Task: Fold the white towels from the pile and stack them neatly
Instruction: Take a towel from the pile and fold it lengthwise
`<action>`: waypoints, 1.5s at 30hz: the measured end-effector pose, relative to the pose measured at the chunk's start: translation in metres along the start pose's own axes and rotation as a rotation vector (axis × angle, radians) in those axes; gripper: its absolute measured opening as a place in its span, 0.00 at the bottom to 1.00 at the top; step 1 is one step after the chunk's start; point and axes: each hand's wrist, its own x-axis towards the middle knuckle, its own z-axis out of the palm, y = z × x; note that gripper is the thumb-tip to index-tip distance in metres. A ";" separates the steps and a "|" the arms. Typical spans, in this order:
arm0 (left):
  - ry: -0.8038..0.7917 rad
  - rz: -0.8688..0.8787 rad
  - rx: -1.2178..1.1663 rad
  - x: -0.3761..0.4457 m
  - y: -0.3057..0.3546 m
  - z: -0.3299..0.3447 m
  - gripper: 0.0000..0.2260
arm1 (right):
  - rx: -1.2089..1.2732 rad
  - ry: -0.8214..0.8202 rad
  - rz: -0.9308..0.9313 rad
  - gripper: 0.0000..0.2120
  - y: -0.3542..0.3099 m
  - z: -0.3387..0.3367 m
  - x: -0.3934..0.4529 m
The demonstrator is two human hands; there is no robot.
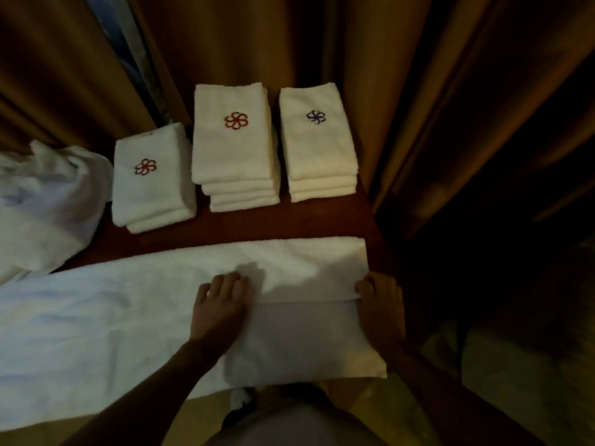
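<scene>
Far left: a crumpled heap of unfolded white terry towels (42,201) lies on the dark red-brown wooden table (244,230), spilling toward its near-left edge. Just right of it stand three stacks of folded white towels: a low stack with a red flower emblem (149,178), a taller middle stack with a red flower emblem (235,146), and a right stack with a purple flower emblem (318,143). The stacks stand apart by narrow gaps, close to the brown pleated curtain (418,91) behind.

Foreground: a long white towel being folded (112,317) spans the table's near edge, its left end running out of view and its right portion already doubled lengthwise, with the fold's free edge lying between the hands. The left hand (219,304) rests on this edge with fingers bent, pressing the cloth; whether it pinches the cloth cannot be told. The right hand (381,300) grips the towel's right end at the corner, fingers curled over the layers.

Judged step: aligning the lengthwise fold. Done well, both hands hold the edges flush and smooth leftward before folding across.

Room: the right end lies at the table's right edge and the near portion overhangs; a bare strip of wood separates towel from stacks.
</scene>
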 end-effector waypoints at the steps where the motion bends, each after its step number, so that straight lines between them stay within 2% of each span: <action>1: 0.011 0.023 -0.023 0.004 0.009 -0.002 0.14 | -0.008 -0.003 0.013 0.13 -0.001 0.000 0.001; 5: -0.051 0.087 -0.080 0.017 0.038 -0.003 0.16 | -0.049 -0.023 0.033 0.14 -0.002 -0.002 0.005; 8: -0.047 0.098 -0.073 0.018 0.042 0.000 0.15 | -0.048 0.014 -0.059 0.17 0.003 -0.004 0.002; 12: -0.030 0.116 -0.099 0.014 0.040 0.003 0.13 | -0.025 -0.069 -0.150 0.24 0.008 -0.004 0.005; 17: -0.017 0.242 -0.166 0.019 0.028 0.009 0.14 | 0.025 -0.137 -0.055 0.21 0.012 -0.009 0.005; 20: -0.043 0.186 -0.173 0.013 0.023 0.005 0.16 | 0.049 -0.116 0.015 0.16 0.010 -0.012 0.006; 23: -0.072 0.152 -0.159 0.009 0.027 0.003 0.17 | 0.042 -0.103 -0.038 0.17 0.013 -0.012 0.001; 28: -0.023 0.162 -0.174 0.008 0.032 0.001 0.17 | 0.132 -0.095 0.045 0.15 0.021 -0.016 -0.005; 33: 0.015 0.126 -0.159 0.003 0.035 0.012 0.18 | 0.036 -0.177 0.069 0.15 0.015 -0.021 -0.006; 36: 0.033 0.132 -0.171 0.005 0.041 0.014 0.14 | 0.009 -0.058 0.052 0.10 -0.013 -0.026 0.003; 38: 0.035 0.150 -0.187 0.007 0.042 0.013 0.15 | 0.093 -0.051 -0.052 0.15 -0.056 -0.020 0.013; 41: 0.035 0.141 -0.175 0.006 0.040 0.010 0.17 | 0.094 -0.256 -0.092 0.23 -0.103 0.005 0.021; 45: -0.011 -0.066 -0.155 -0.004 0.011 0.011 0.17 | -0.020 -0.315 -0.105 0.27 -0.095 0.020 0.013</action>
